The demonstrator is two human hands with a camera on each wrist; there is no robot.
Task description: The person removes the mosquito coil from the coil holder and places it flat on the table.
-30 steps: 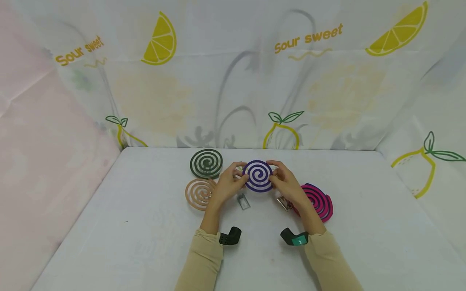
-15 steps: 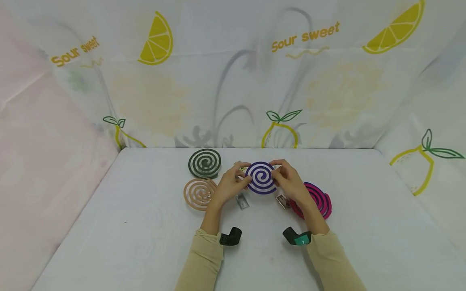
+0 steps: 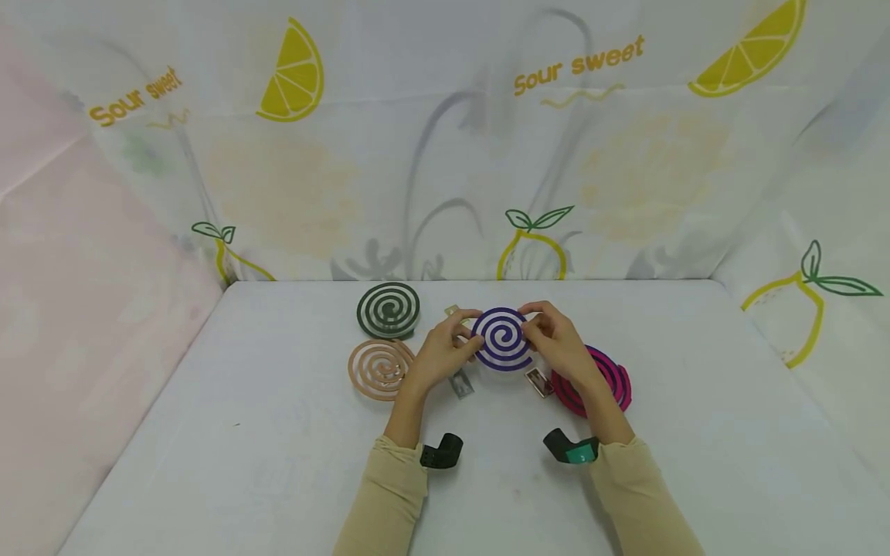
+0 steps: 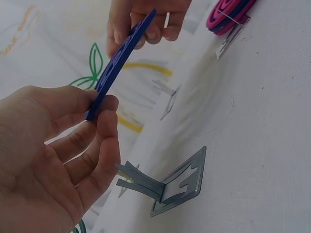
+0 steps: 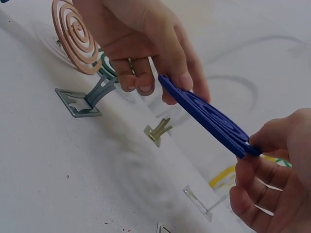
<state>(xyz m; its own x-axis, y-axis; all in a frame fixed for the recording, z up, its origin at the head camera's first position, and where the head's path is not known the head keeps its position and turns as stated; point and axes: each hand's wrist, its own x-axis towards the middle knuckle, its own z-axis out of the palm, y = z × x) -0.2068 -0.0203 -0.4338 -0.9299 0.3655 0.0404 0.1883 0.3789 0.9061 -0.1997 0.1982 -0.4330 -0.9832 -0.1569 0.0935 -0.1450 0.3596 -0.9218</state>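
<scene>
Both hands hold a blue-purple mosquito coil (image 3: 502,336) raised above the table. My left hand (image 3: 441,354) pinches its left edge between thumb and fingers. The right hand (image 3: 558,347) pinches the right edge in the same way. In the left wrist view the coil (image 4: 116,65) appears edge-on and tilted. Below it, a grey metal coil stand (image 4: 182,187) lies on the table with its forked prong bent up. Another metal stand (image 3: 538,382) lies near the right wrist. The right wrist view shows a brass-coloured stand (image 5: 154,136) beyond the coil.
A dark green coil (image 3: 388,310) and an orange-tan coil (image 3: 381,371) are left of the hands. A pink coil (image 3: 570,398) layered with blue lies under the right forearm. The white table (image 3: 208,463) meets a lemon-print cloth (image 3: 417,154) at the back.
The blue-purple coil and the right hand have shifted slightly to the right. Both hands keep their pinch on it. The head view has moved a little.
</scene>
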